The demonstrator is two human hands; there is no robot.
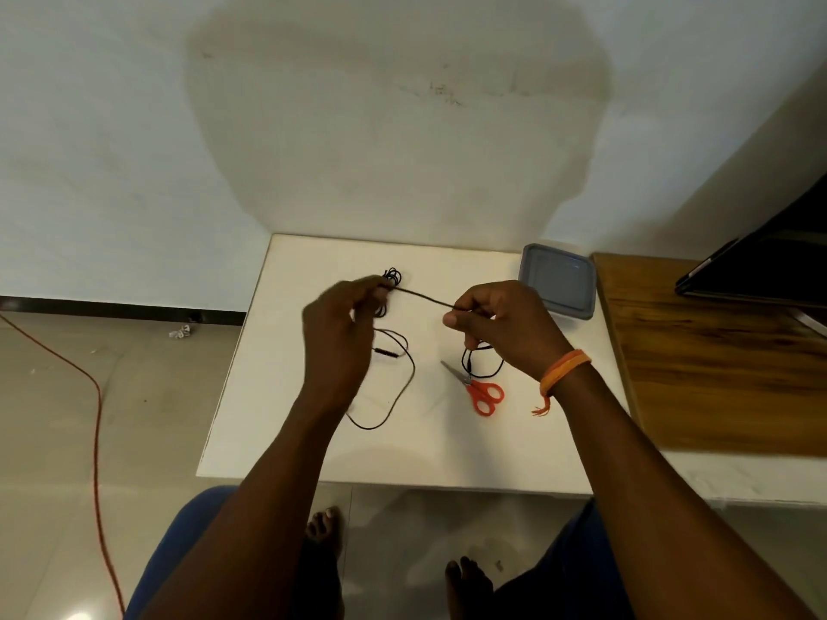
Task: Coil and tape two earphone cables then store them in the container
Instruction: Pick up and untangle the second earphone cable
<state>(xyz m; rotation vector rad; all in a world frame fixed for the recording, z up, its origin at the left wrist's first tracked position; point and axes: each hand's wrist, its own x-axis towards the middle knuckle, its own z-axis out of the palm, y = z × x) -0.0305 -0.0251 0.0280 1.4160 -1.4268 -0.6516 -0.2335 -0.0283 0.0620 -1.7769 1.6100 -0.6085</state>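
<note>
A thin black earphone cable (423, 298) runs taut across the middle of the frame, stretched between two pinch points above the white table (286, 440). At its left end small black loops (393, 276) bunch together; its right end drops in a slack loop (482, 362) onto the table, lower right of centre. A second black earphone cable (399, 387) lies loose on the table, lower left of centre, curving in one wide open bend, with a small inline remote (385, 352) on it. The container (559, 279), a shallow grey square tray with rounded corners, sits open and empty at the table's upper right corner.
</note>
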